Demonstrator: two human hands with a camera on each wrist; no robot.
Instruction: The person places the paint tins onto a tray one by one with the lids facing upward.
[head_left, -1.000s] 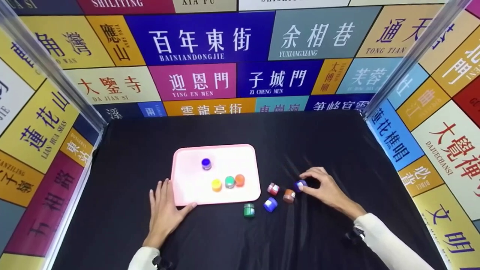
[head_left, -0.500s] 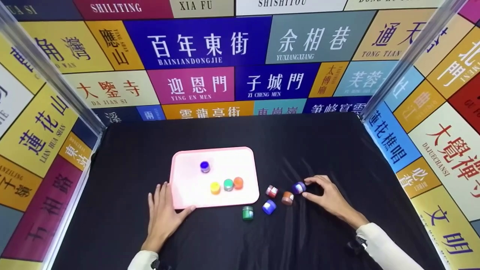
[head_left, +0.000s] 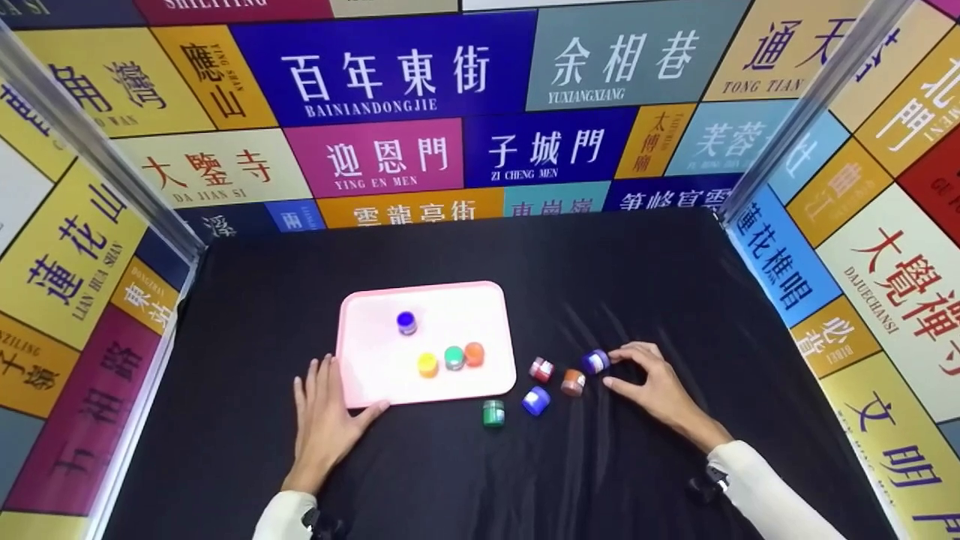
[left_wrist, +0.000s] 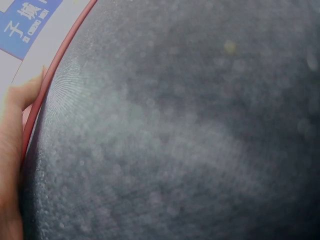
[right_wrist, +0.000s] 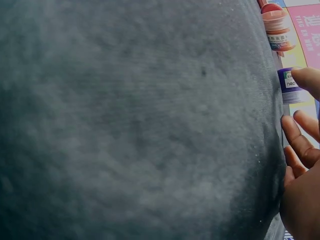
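The right hand (head_left: 658,386) has just loosened: a second ago thumb and finger were on the small round dark purple plastic jar (head_left: 596,361) with a white label; now they are spread at its right side, and whether they touch it I cannot tell. The jar has kept its place on the black cloth (head_left: 637,289), right of the tray, so it seems released rather than taken up. It looks closed; whether it stands or lies is unclear. The left hand (head_left: 324,424) is unchanged, fingers extended at the near left corner of the pink rectangular tray (head_left: 339,337), thumb along its near edge. Left of the purple jar are a brown-orange jar (head_left: 573,382), a red jar (head_left: 541,369), a blue jar (head_left: 536,400) and a green jar (head_left: 493,413). Four more small jars stand in the tray: purple-lidded jar (head_left: 406,322) farthest, then yellow jar (head_left: 427,365), green-lidded jar (head_left: 454,358) and orange-lidded jar (head_left: 474,354).
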